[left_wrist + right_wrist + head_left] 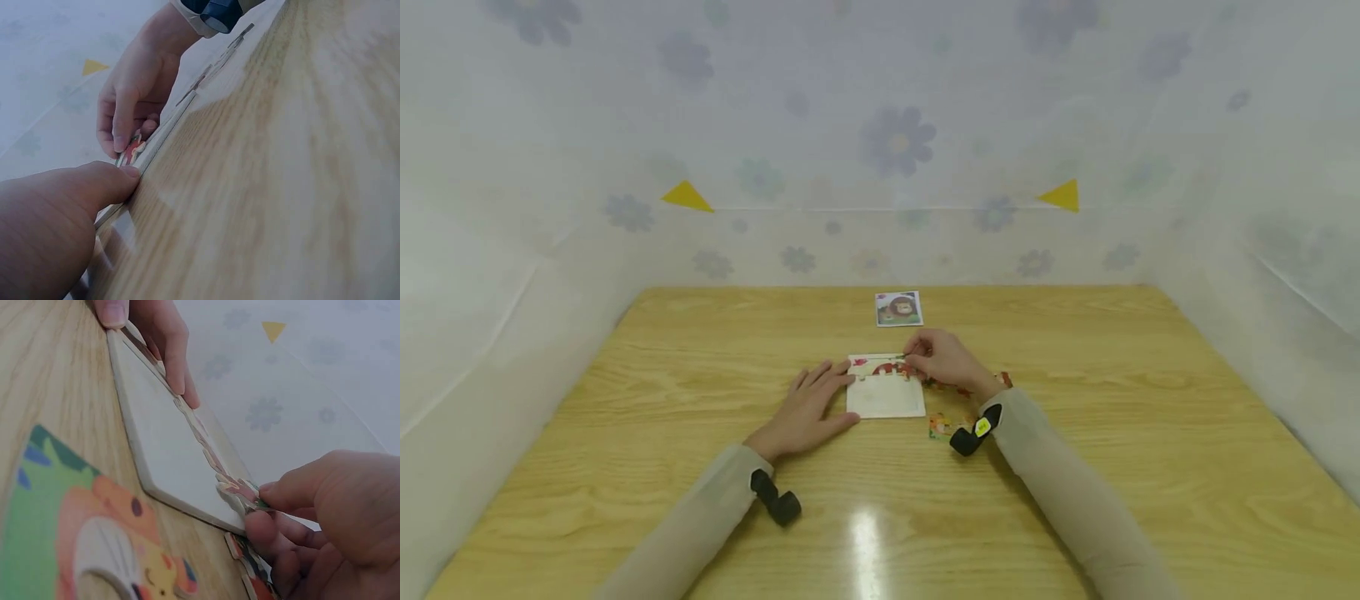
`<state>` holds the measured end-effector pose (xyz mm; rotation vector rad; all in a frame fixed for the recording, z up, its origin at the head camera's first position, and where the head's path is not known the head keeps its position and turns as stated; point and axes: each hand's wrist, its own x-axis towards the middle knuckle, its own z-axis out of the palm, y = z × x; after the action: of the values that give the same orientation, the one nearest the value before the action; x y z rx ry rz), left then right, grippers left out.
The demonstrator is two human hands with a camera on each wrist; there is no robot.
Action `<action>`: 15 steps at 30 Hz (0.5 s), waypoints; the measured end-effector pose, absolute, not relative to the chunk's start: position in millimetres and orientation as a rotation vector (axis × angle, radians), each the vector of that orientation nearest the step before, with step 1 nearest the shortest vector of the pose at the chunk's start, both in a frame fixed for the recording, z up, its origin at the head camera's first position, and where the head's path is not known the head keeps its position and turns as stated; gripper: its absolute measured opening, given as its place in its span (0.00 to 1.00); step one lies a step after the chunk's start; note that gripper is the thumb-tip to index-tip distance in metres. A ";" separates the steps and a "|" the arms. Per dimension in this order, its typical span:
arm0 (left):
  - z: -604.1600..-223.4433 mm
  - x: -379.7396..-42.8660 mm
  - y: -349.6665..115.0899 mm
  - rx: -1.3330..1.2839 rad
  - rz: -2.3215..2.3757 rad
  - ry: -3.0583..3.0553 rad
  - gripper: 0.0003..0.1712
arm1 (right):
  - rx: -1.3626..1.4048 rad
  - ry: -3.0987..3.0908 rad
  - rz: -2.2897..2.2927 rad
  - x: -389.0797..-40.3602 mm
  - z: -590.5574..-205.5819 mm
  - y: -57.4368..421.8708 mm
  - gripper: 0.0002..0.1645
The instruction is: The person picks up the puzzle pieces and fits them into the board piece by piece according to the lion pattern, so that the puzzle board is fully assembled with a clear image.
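A white puzzle board lies flat in the middle of the table, its upper strip filled with joined pieces in pink and reddish brown and its lower part bare. My left hand rests along the board's left side, fingers spread, the thumb at the lower left corner. At the upper right corner, my right hand pinches a puzzle piece with red and green on it between thumb and fingers. In the right wrist view this piece sits tilted at the end of the joined row. Fingers partly cover it.
Beyond the board lies a small card with a lion picture. A loose piece with an orange animal on green lies right of the board. More loose pieces lie under the right wrist. Patterned white cloth walls the table's back and sides.
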<state>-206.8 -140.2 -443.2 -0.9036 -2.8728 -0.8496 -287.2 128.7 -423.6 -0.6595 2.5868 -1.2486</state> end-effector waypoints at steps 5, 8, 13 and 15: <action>-443.6 -207.7 -140.0 -0.892 -0.850 -2.881 0.36 | -0.629 2.703 -1.125 -290.3 -423.2 118.5 0.04; -442.7 -208.4 -139.1 -0.897 -0.855 -2.866 0.35 | -0.607 2.766 -1.029 -291.2 -418.8 113.8 0.04; -443.6 -210.0 -137.4 -0.886 -0.856 -2.856 0.35 | -0.533 2.854 -0.919 -288.3 -416.0 109.4 0.10; -446.0 -208.9 -137.1 -0.891 -0.841 -2.880 0.35 | -0.502 2.862 -0.911 -283.8 -419.5 110.5 0.13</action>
<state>-208.9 -137.1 -446.0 -0.8906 -2.8799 -0.8409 -283.8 110.5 -419.5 -0.5017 2.8618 -0.9107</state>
